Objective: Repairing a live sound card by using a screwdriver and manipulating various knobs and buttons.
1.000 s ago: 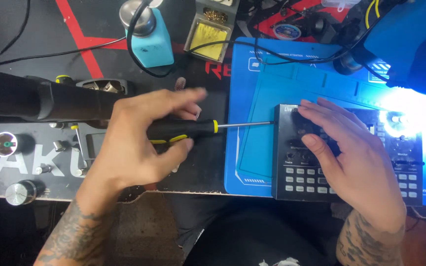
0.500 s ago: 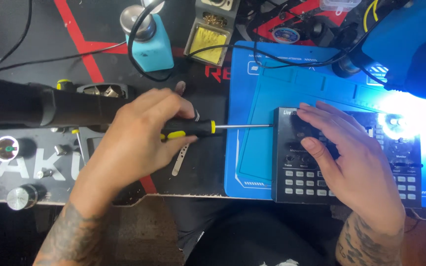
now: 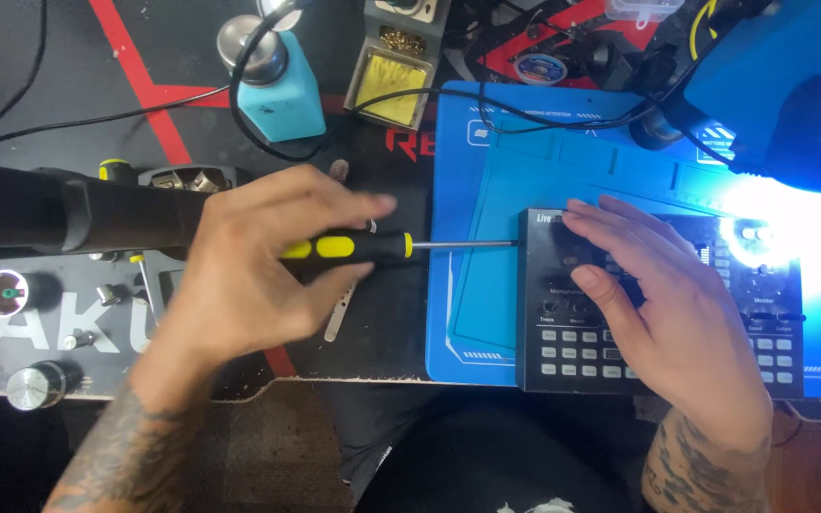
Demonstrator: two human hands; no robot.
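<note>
My left hand (image 3: 249, 271) grips a screwdriver (image 3: 372, 247) with a black and yellow handle, held level. Its thin shaft points right and its tip meets the left side of a black audio mixer (image 3: 572, 332) with knobs and small white buttons. My right hand (image 3: 667, 313) lies flat on top of the mixer, fingers spread over its controls. The mixer rests on a blue work mat (image 3: 486, 190).
A teal pump bottle (image 3: 273, 81) and a soldering tip cleaner with brass wool (image 3: 396, 62) stand at the back. Black cables cross the mat. A blue lamp (image 3: 781, 85) shines at the right. Tweezers (image 3: 339, 318) and loose metal knobs (image 3: 35, 385) lie on the dark mat at left.
My left hand has shifted slightly around the screwdriver handle, fingers turning on it. The screwdriver tip stays at the mixer's left side. My right hand has stayed on the mixer.
</note>
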